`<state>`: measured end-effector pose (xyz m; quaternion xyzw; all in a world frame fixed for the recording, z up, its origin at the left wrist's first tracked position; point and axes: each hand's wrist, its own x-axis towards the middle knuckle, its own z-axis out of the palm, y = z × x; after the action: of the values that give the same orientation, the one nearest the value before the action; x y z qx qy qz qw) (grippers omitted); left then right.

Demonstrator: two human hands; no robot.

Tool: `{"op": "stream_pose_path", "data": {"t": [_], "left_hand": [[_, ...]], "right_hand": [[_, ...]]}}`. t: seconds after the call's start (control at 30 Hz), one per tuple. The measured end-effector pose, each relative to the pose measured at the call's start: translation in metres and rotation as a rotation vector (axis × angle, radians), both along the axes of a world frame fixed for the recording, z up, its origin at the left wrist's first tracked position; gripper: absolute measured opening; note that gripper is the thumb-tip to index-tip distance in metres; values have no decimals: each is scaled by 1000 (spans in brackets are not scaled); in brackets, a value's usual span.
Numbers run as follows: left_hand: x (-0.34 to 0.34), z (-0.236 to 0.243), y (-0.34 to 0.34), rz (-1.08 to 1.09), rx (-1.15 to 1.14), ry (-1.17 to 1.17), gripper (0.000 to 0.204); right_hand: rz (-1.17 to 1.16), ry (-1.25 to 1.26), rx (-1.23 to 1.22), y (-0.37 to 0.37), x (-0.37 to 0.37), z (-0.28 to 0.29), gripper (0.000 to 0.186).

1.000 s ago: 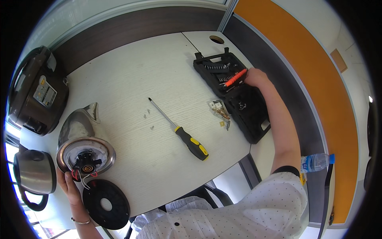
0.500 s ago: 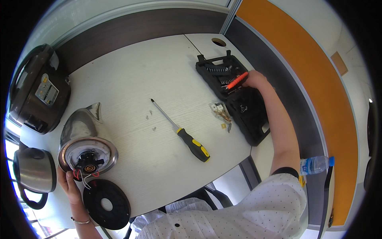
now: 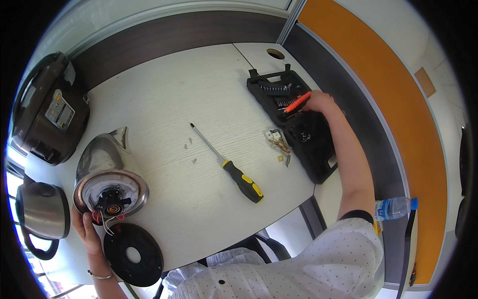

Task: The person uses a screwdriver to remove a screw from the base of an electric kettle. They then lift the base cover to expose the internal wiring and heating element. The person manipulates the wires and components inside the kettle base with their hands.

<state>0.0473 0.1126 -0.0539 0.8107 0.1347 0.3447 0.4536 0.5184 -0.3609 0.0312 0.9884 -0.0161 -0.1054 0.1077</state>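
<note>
A shiny metal kettle point(image 3: 102, 154) lies on its side at the left, its open bottom toward me, with a black connector point(image 3: 113, 203) and red and white wires showing. My left hand point(image 3: 88, 233) is closed against its lower edge, some fingers hidden behind it. The kettle's round black base cover point(image 3: 149, 248), with a hole in the middle, lies beside that hand. On the right, my right hand point(image 3: 320, 101) reaches into an open black tool case point(image 3: 298, 129). Its fingers close at the end of an orange-handled screwdriver point(image 3: 298, 101); the fingertips are partly hidden.
A black-and-yellow screwdriver point(image 3: 241, 182) lies mid-table near several small bits point(image 3: 190, 141). A clear bag of small parts point(image 3: 276, 141) sits beside the case. A dark rice cooker point(image 3: 52, 112) and a second kettle point(image 3: 44, 212) stand at the left; a water bottle point(image 3: 393, 208) is at the right.
The view has shifted very slightly. Both hands keep their places at the kettle and the tool case, with no clear movement of the things.
</note>
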Motion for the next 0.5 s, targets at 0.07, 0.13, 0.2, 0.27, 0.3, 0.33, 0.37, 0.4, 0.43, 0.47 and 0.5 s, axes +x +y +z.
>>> {"op": "stream_pose_path", "data": {"t": [0.07, 0.13, 0.2, 0.27, 0.3, 0.33, 0.37, 0.4, 0.43, 0.47, 0.5], "left_hand": [[1, 2, -1, -5, -3, 2, 46], [1, 2, -1, -3, 4, 8, 47], [0, 3, -1, 5, 25, 18, 48], [2, 5, -3, 3, 34, 21, 48], [3, 6, -5, -1, 34, 18, 48], [3, 8, -6, -3, 36, 16, 48], [3, 8, -6, -6, 30, 20, 48], [3, 7, -5, -9, 23, 23, 48], [3, 6, -4, -14, 17, 26, 48], [3, 6, -5, -8, 30, 24, 46], [4, 6, -6, -2, 43, 23, 45]], "right_hand": [[5, 4, -3, -2, 2, -2, 53], [13, 3, 1, -3, 1, -3, 52], [38, -4, -49, 0, -3, -3, 50], [53, -8, -87, 1, -4, -4, 49], [56, -9, -98, 0, -2, -6, 49], [61, -9, -108, 3, -3, -6, 49], [60, 1, -94, 4, -5, -4, 50], [59, 12, -80, 5, -7, -2, 50], [56, 22, -66, 6, -9, 1, 51], [63, 16, -69, 5, -8, -1, 51], [71, 10, -72, 2, -4, -6, 51]]}}
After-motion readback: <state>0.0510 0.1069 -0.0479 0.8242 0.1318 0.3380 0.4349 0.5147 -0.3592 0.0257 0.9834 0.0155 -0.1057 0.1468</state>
